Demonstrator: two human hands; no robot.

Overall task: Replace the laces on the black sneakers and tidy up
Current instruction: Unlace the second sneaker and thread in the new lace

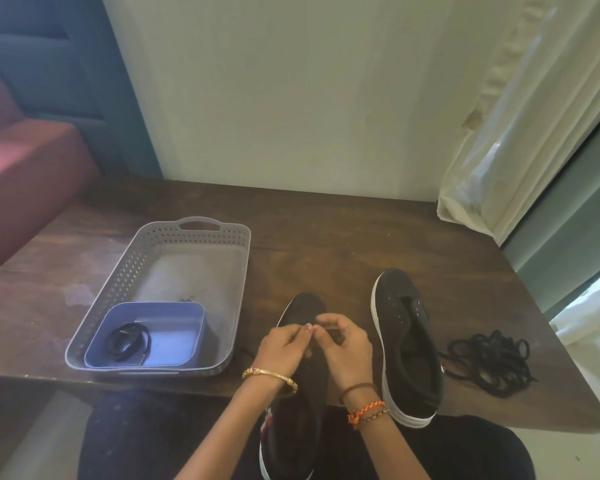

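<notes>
Toward the surface's [326, 237] left front edge sits a perforated grey basket [142, 271] holding a blue tub [187, 315] with a coiled black lace [129, 341] inside. At the front edge the near sneaker [300, 410] runs toe-away, its long axis straight out from the person; the left hand [284, 348] and right hand [347, 344] meet above its eyelets, each seeming to pinch a lace tip, too small to confirm. Just right stands the unlaced second sneaker [407, 344], then a loose lace pile [492, 362].
</notes>
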